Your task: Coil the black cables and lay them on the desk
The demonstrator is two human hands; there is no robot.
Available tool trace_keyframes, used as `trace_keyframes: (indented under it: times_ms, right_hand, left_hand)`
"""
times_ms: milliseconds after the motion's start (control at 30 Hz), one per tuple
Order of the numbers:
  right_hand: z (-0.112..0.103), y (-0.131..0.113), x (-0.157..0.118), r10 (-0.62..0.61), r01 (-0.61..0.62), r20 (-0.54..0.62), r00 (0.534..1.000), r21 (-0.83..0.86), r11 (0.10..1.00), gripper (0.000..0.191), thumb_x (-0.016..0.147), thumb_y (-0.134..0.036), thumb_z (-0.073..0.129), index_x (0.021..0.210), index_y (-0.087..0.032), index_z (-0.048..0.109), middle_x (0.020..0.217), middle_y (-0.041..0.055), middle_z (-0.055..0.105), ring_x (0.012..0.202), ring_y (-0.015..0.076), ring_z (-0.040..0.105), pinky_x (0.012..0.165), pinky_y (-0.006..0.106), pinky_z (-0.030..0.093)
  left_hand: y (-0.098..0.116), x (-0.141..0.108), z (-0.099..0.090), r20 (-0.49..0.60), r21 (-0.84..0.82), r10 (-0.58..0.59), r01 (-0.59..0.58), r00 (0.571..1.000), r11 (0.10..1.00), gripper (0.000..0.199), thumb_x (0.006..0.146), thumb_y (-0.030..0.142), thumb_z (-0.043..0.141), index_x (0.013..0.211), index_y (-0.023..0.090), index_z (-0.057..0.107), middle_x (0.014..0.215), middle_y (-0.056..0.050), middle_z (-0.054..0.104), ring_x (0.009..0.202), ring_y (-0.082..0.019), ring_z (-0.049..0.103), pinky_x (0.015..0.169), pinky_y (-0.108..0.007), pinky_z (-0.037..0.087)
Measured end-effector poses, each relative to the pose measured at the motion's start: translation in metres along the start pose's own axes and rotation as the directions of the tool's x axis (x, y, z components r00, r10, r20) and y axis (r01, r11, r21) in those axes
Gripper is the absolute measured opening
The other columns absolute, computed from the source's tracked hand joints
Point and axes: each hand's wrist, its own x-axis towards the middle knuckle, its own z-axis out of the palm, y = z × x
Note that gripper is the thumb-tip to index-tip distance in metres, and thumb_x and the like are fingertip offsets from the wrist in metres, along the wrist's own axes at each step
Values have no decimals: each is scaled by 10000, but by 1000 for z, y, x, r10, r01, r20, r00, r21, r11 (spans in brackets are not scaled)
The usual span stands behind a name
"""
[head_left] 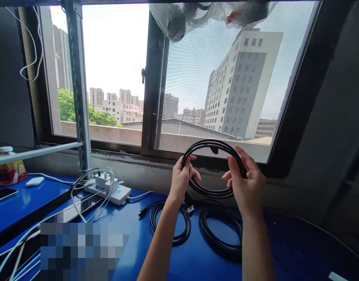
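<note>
A coiled black cable (210, 192) is held up in front of the window, above the blue table (132, 249). My left hand (182, 175) grips the coil's left side, thumb and fingers closed round it. On the right side, my right hand (246, 179) holds the same coil between thumb and fingers. Below, two more black coils lie on the table: a left coil (187, 232) with a connector at its end, partly behind my left forearm, and a right coil (207, 234), partly hidden by my right forearm.
A white power strip (121, 194) with plugs and tangled white cables stands at the left. Further left are a bottle (6, 168), a white mouse (34, 181) and a phone (4, 195). A metal post (78, 86) rises before the window.
</note>
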Motion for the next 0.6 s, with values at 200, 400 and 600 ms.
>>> trace_keyframes:
  times_ms: [200, 400, 600]
  right_hand:
    - [-3, -3, -2, -54, 56, 53, 997, -35, 998, 644, 693, -615, 636, 1119, -133, 667, 559, -5, 574, 368, 87, 425, 384, 245, 378]
    - [-6, -1, 0, -79, 82, 60, 995, -45, 996, 565, 714, -613, 612, 1021, -148, 708, 647, 27, 633, 348, 70, 411, 378, 239, 376]
    - [-5, 4, 3, -77, 82, 50, 996, -110, 990, 517, 726, -609, 597, 954, -162, 721, 742, 70, 680, 401, 96, 471, 413, 251, 411]
  left_hand:
    - [2, -1, 2, 27, 106, -35, 32, 999, 994, 444, 726, 588, 599, 846, 161, 578, 401, 123, 298, 327, -107, 494, 341, -187, 252]
    - [3, -2, 4, 61, 145, -123, 113, 990, 983, 501, 558, 619, 704, 740, 180, 549, 371, 125, 323, 274, -58, 359, 313, -177, 175]
    - [4, -3, 6, 52, 158, -171, 161, 984, 974, 612, 475, 740, 683, 622, 212, 410, 355, 131, 306, 249, -49, 342, 291, -164, 146]
